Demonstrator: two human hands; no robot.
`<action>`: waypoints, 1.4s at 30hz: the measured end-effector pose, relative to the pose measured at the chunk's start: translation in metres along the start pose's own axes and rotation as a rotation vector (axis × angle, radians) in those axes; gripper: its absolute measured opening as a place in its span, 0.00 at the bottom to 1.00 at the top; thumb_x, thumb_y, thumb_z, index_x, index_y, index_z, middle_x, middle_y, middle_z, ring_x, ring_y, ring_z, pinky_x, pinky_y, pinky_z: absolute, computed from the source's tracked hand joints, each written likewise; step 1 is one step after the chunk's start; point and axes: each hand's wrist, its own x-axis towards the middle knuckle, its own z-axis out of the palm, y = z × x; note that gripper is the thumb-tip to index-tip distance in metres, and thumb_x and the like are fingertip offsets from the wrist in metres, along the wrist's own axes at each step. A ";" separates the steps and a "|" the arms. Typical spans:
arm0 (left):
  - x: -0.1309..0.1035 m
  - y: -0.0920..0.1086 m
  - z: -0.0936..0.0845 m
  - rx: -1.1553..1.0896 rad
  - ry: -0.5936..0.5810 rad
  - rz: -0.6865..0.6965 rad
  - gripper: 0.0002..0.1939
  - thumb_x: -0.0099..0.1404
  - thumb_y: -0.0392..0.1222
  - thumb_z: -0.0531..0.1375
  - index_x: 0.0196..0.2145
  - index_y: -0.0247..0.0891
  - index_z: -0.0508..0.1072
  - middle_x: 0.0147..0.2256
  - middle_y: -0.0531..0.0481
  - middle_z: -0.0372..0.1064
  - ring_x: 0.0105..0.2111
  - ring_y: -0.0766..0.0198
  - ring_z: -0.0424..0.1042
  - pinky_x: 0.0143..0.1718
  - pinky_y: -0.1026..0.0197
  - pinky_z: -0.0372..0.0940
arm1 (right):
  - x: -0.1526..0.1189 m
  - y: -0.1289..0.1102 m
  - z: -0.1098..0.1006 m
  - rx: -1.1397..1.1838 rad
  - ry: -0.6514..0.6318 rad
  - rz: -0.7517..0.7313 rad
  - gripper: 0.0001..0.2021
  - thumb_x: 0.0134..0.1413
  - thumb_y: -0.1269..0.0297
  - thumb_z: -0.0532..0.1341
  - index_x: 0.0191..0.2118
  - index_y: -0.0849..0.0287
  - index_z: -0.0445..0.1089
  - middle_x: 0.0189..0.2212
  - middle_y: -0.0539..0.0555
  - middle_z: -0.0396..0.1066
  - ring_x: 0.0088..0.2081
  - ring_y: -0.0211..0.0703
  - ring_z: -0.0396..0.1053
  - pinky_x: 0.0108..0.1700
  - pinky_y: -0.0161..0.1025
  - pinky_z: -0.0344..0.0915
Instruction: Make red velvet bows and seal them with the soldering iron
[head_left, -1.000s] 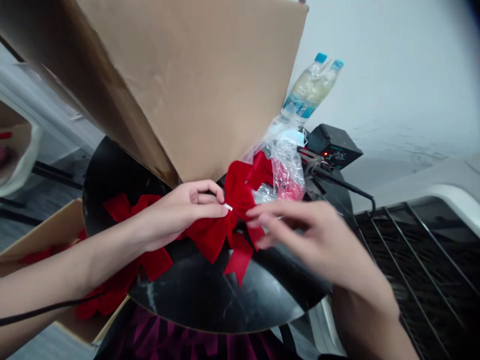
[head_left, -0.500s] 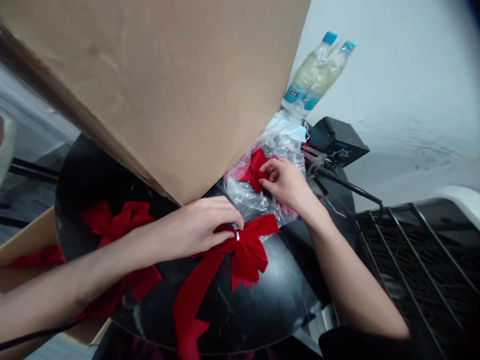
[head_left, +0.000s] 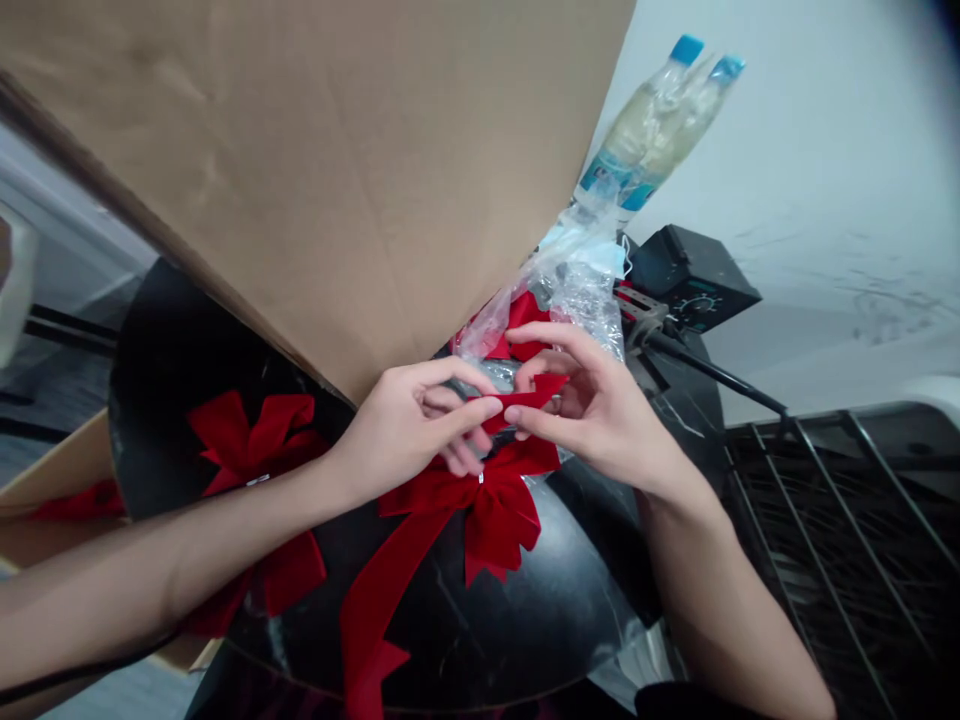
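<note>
1. Our left hand is nearly closed, thumb and index finger pinching one end of a short red ribbon piece.
2. Our right hand is half curled, index finger raised apart; the ribbon piece lies between its thumb and its bent fingers, how firmly we cannot tell.
3. Just below our hands, a red velvet bow with a silvery tie at its middle rests on the black round tabletop.
4. Left of our hands, our forearm partly hides another red bow.
5. Right behind our hands we see a clear plastic bag, then two blue-capped bottles.
6. Beyond our left hand stands a large cardboard box; right of our right hand, a wire rack.
</note>
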 end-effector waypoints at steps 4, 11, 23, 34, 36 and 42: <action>-0.006 0.002 -0.002 -0.027 -0.024 -0.046 0.12 0.68 0.48 0.70 0.43 0.41 0.76 0.21 0.55 0.78 0.19 0.59 0.80 0.20 0.65 0.75 | -0.009 -0.003 -0.006 -0.088 0.040 -0.028 0.09 0.57 0.66 0.73 0.43 0.52 0.78 0.43 0.51 0.76 0.34 0.39 0.78 0.32 0.36 0.78; -0.001 -0.007 -0.004 -0.057 -0.028 0.180 0.12 0.59 0.36 0.76 0.41 0.40 0.84 0.47 0.49 0.84 0.49 0.56 0.83 0.54 0.58 0.78 | -0.021 0.002 -0.004 -0.360 0.126 -0.395 0.11 0.59 0.75 0.70 0.42 0.50 0.81 0.47 0.52 0.80 0.50 0.44 0.78 0.54 0.44 0.77; -0.008 -0.009 0.006 0.005 0.152 0.224 0.07 0.62 0.42 0.74 0.39 0.42 0.86 0.48 0.50 0.84 0.50 0.57 0.82 0.55 0.57 0.77 | -0.027 0.000 -0.003 -0.522 0.212 -0.394 0.08 0.56 0.69 0.74 0.40 0.49 0.80 0.49 0.53 0.81 0.49 0.48 0.80 0.54 0.49 0.78; -0.007 -0.011 0.003 0.086 0.186 0.194 0.17 0.61 0.41 0.75 0.48 0.43 0.84 0.46 0.50 0.85 0.48 0.56 0.83 0.56 0.56 0.77 | -0.022 0.006 0.010 -0.289 0.243 -0.224 0.08 0.58 0.66 0.73 0.43 0.51 0.80 0.43 0.52 0.81 0.47 0.45 0.79 0.51 0.43 0.78; -0.008 -0.010 0.005 0.095 0.191 0.172 0.15 0.61 0.40 0.75 0.47 0.44 0.84 0.44 0.52 0.85 0.46 0.57 0.84 0.54 0.58 0.77 | -0.022 0.004 0.008 -0.261 0.199 -0.155 0.11 0.59 0.66 0.72 0.48 0.51 0.79 0.46 0.52 0.81 0.49 0.44 0.79 0.53 0.42 0.78; -0.010 -0.012 0.006 0.143 0.210 0.154 0.13 0.61 0.40 0.74 0.45 0.46 0.86 0.44 0.52 0.85 0.47 0.55 0.84 0.55 0.56 0.77 | -0.019 -0.008 0.000 -0.418 0.021 0.026 0.17 0.62 0.58 0.70 0.54 0.53 0.78 0.50 0.54 0.81 0.46 0.45 0.79 0.49 0.42 0.77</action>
